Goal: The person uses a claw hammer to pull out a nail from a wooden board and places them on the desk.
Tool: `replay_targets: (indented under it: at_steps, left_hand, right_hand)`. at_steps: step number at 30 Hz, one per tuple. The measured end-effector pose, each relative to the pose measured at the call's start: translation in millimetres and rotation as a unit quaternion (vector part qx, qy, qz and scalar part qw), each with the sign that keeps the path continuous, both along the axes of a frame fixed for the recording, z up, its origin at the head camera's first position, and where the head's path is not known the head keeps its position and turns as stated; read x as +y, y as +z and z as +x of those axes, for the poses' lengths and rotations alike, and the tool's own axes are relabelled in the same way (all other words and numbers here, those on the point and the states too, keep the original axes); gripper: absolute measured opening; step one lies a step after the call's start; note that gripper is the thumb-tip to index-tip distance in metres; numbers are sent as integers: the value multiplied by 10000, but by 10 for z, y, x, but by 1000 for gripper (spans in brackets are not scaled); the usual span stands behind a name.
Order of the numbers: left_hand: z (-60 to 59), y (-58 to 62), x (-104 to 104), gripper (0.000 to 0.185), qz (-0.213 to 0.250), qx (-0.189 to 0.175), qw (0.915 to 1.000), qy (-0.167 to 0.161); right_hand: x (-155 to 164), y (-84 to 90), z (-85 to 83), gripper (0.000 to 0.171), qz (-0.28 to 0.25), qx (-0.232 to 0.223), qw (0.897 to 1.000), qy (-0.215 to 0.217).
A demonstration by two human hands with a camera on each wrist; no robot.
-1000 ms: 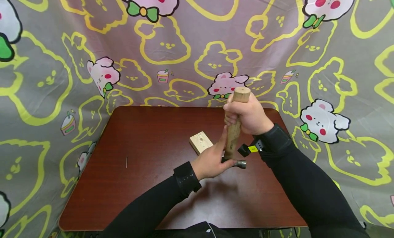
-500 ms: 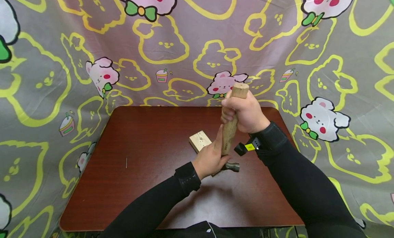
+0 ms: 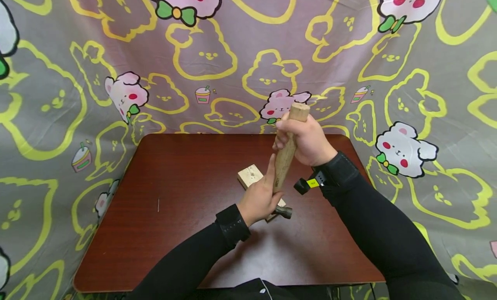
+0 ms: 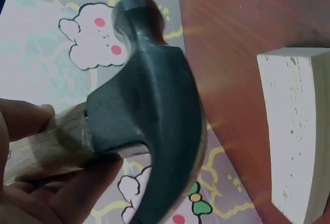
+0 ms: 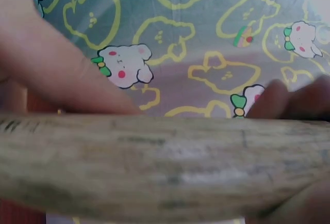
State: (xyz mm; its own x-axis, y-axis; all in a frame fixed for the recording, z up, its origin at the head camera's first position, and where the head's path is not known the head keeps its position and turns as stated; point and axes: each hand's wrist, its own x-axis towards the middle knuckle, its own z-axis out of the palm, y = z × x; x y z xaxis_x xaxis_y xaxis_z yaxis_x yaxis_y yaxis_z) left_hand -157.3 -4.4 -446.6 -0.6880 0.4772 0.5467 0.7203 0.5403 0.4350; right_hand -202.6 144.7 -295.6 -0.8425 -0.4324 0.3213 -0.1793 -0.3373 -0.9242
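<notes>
A claw hammer [image 3: 284, 159] is held up over the table, its wooden handle slanting and its dark metal head lowest. My right hand [image 3: 308, 140] grips the handle near its butt end. Lower down, my left hand [image 3: 257, 200] holds the handle close to the head, thumb on one side and fingers on the other. In the left wrist view the hammer's head [image 4: 147, 90] shows its round face and curved claw. Behind my left hand a pale wooden block [image 3: 250, 175] lies on the table, partly hidden. The right wrist view shows the handle [image 5: 170, 164] up close.
A thin nail-like metal piece [image 3: 158, 205] lies on the left part of the reddish-brown table [image 3: 186, 170]. Patterned cloth [image 3: 217, 54] hangs round the table's back and sides. A small black device with a yellow label [image 3: 312, 183] sticks out from my right wrist.
Both hands have shifted a little to the left with the hammer, and its handle has tilted further. The block and the thin metal piece have stayed put.
</notes>
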Motion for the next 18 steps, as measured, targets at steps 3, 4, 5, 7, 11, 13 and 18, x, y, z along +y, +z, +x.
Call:
replay_targets:
  at_steps: [3,4,5,7,11,13,18]
  left_hand:
    - [-17,31,-56,117,-32,-70,10000,59]
    - [-22,42,-72,118,-57,-66,9999,102]
    - [-26,53,-90,118,-81,-68,9998,138]
    - [-31,69,-121,116,-106,-105,9997,195]
    - [-47,75,-184,111,-75,-121,9996,247]
    - [-55,70,-224,107,-101,-108,9995,291]
    - [-84,35,-351,107,-192,-231,9980,561]
  right_hand:
    - [-16,4,14,22,37,17,9997,-224]
    - [-23,12,20,20,78,48,9995,-287]
    - [-29,21,26,18,178,118,9991,-375]
    - [-34,31,28,16,529,302,9961,-641]
    - [-30,30,1,25,1537,750,9754,-1393]
    - [-12,16,-11,37,2152,980,9551,-1783]
    - [104,-62,-10,75,3500,1603,8935,-2311]
